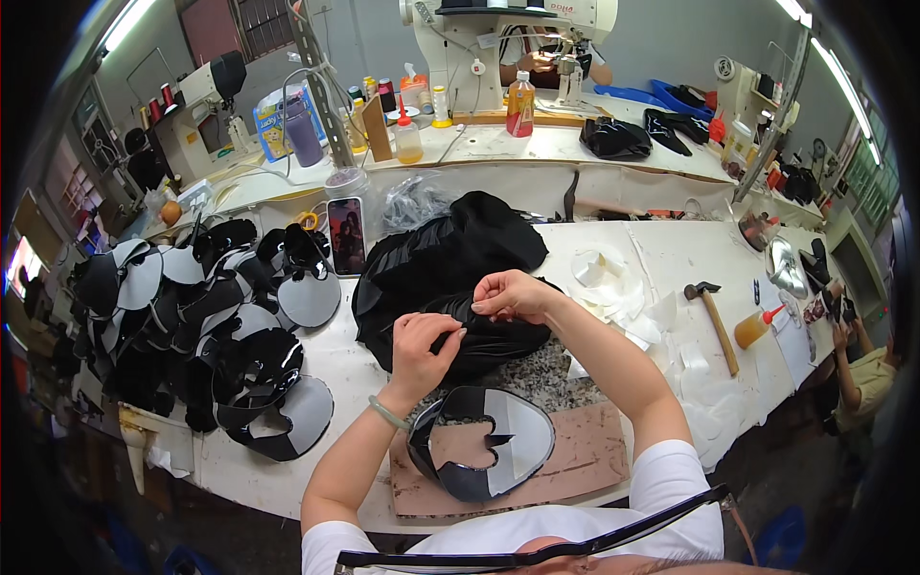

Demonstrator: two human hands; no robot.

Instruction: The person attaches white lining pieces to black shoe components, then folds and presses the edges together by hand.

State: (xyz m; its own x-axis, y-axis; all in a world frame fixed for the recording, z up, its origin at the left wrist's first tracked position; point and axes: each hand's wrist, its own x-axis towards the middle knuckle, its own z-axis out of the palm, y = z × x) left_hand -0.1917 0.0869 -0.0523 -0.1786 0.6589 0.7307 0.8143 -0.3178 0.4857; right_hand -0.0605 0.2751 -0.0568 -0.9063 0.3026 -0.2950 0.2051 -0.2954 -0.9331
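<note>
Both my hands are over a heap of black, soft-looking pieces (450, 240) in the middle of the bench. My right hand (517, 297) has thumb and fingertips pinched together just above the heap's near part. Close to its left, my left hand (422, 347) is curled with thumb and fingers nearly meeting. Whatever is between the fingertips of either hand is too small to make out. Nearer to me, a black and grey shoe upper (525, 436) lies on a pinkish board (585, 455), touched by neither hand.
Many similar uppers (311, 299) are piled at the left. A phone (346, 235) stands behind them. White scraps (632, 297), a hammer (714, 326) and a red-tipped glue bottle (754, 328) lie to the right. Across the bench is a sewing machine (460, 62), with a person behind it.
</note>
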